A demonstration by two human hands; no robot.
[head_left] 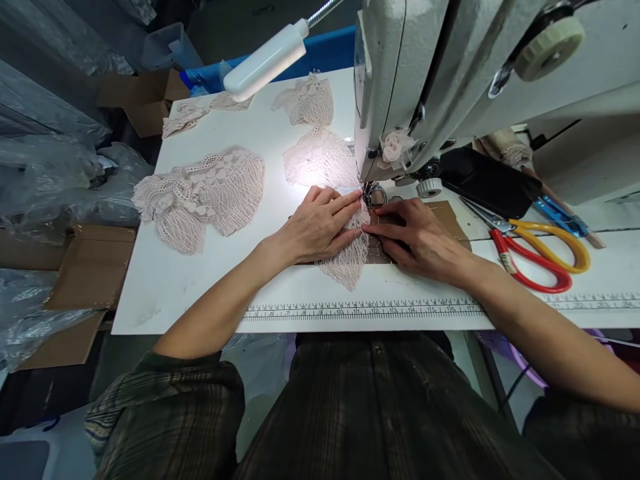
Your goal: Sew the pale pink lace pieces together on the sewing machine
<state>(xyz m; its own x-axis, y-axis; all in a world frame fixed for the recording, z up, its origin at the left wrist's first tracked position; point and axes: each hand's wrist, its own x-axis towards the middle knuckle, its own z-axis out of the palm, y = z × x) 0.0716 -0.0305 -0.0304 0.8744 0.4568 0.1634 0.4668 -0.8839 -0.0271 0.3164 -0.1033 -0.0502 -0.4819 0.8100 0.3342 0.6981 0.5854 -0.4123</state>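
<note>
Your left hand and right hand press flat, fingers spread, on the lace piece at the presser foot; unsewn lace pieces wait on the bench.

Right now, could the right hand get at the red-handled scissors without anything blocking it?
Probably yes. The right hand lies flat on the lace piece by the needle, and the red-handled scissors lie just to its right on bare table, nothing between them.

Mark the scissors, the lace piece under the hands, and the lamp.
scissors (537,257): head view, on the red handle loop.
lace piece (345,263): head view, on the lower end below the fingers.
lamp (265,61): head view, on the white head.
</note>
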